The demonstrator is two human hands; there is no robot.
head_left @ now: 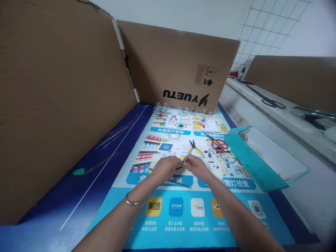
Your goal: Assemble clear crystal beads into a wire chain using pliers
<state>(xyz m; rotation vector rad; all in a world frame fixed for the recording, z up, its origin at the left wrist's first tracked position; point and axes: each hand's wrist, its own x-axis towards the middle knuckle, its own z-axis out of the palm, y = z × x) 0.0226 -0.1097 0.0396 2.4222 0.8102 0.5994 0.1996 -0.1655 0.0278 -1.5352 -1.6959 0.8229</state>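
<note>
Above the printed mat (pixel 162 196), my left hand (pixel 169 167) and my right hand (pixel 193 166) meet fingertip to fingertip near its middle. Both are closed in a pinch around something small and thin, too small to name. A silver bangle (pixel 135 202) circles my left wrist. Just beyond my right hand lie pliers (pixel 196 149) with yellow handles, jaws apart. Scissors (pixel 219 144) with red handles rest to their right. Thin dark strands (pixel 181 183) lie below my hands.
Cardboard panels (pixel 170 63) stand at the left and back. Clear wire pieces (pixel 183 111) line the back edge. A teal open box (pixel 258 164) sits at the right. A green item (pixel 79 172) with long strands lies left. Black scissors (pixel 273 103) rest on a side ledge.
</note>
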